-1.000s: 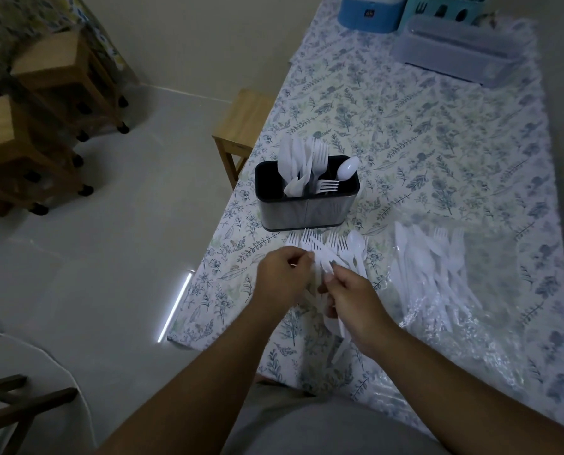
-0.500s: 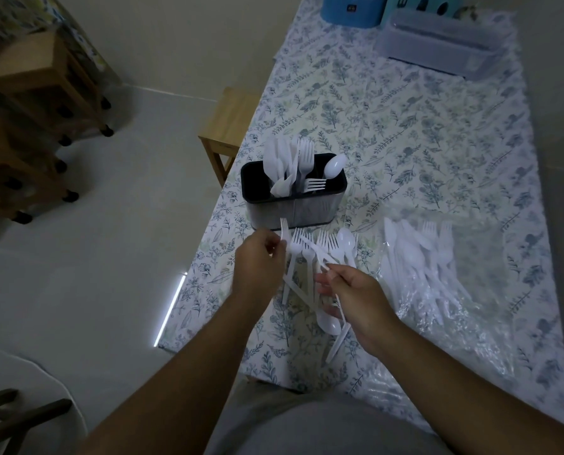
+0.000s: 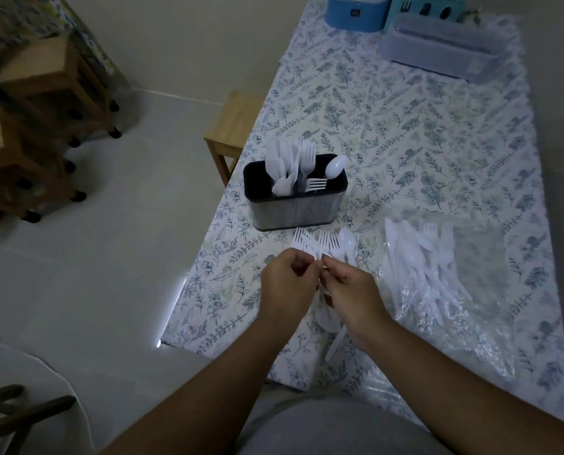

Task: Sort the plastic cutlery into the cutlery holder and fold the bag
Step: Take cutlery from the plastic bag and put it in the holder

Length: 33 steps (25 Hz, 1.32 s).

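A black and steel cutlery holder stands near the table's left edge with white knives, forks and a spoon upright in it. Just in front of it, a bunch of white plastic forks and a spoon fans out above my hands. My left hand pinches fork handles at the bunch's left side. My right hand grips the handles beside it, and the two hands touch. A clear plastic bag lies to the right with several white knives, forks and spoons inside.
The table carries a floral cloth. At its far end sit a blue container, a teal holder and a clear lidded box. A wooden stool stands against the table's left edge; wooden trolleys stand further left.
My left hand, which had pulled one fork away to the left half a second ago, has come back against my right hand and the bunch. The bag and holder have not moved.
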Each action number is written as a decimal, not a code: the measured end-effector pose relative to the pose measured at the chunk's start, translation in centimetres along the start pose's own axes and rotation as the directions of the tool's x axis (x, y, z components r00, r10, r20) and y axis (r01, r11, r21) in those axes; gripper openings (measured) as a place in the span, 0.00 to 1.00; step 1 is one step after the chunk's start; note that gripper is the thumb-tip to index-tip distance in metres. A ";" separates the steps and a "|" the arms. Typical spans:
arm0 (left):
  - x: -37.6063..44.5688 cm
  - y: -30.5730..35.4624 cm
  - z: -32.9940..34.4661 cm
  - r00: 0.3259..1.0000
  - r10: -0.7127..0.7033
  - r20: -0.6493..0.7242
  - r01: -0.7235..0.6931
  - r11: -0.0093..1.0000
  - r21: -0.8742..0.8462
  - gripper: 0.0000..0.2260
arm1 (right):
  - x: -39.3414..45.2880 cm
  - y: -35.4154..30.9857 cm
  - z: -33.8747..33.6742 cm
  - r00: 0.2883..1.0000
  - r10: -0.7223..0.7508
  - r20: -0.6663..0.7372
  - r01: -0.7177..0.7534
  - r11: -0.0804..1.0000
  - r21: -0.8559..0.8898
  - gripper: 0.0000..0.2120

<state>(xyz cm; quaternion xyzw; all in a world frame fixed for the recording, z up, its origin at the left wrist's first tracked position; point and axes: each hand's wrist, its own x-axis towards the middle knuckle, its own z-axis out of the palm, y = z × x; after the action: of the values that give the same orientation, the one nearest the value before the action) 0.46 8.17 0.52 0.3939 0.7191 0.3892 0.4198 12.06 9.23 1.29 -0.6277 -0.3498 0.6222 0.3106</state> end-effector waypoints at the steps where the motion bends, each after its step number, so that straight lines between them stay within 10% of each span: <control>1: 0.0 -0.2 0.2 1.000 0.000 0.013 0.000 1.000 -0.008 0.02 | 0.0 0.1 -0.3 0.998 0.065 0.013 -0.066 0.993 0.096 0.17; 7: 0.3 -1.2 0.2 0.962 -0.052 0.266 0.059 0.998 -0.018 0.04 | 0.2 1.6 -3.2 0.961 0.264 0.081 -0.277 0.918 0.286 0.23; 12: 3.7 -1.3 -0.9 1.000 -0.009 -0.007 0.011 0.945 0.327 0.05 | 0.2 2.4 -3.7 0.972 0.230 0.038 -0.233 0.956 0.176 0.20; 18: 5.7 -1.9 -0.7 0.998 -0.051 -0.025 0.057 0.888 0.456 0.07 | -0.2 1.9 -4.1 0.983 0.185 0.005 -0.185 0.981 0.049 0.17; 27: 1.8 -0.8 -0.8 0.979 0.197 -0.045 -0.192 0.978 0.086 0.10 | 0.2 0.8 -3.2 0.999 0.027 -0.029 -0.025 0.998 0.061 0.18; 33: -0.9 0.1 1.7 0.994 0.024 0.104 -0.010 0.991 -0.136 0.11 | 0.4 0.5 -3.1 1.000 -0.024 -0.004 0.024 0.996 0.091 0.15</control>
<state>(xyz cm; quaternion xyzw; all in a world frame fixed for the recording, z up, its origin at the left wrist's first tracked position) 2.36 7.76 0.31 0.3907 0.6646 0.4194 0.4794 15.20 9.39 0.72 -0.6096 -0.3281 0.6327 0.3470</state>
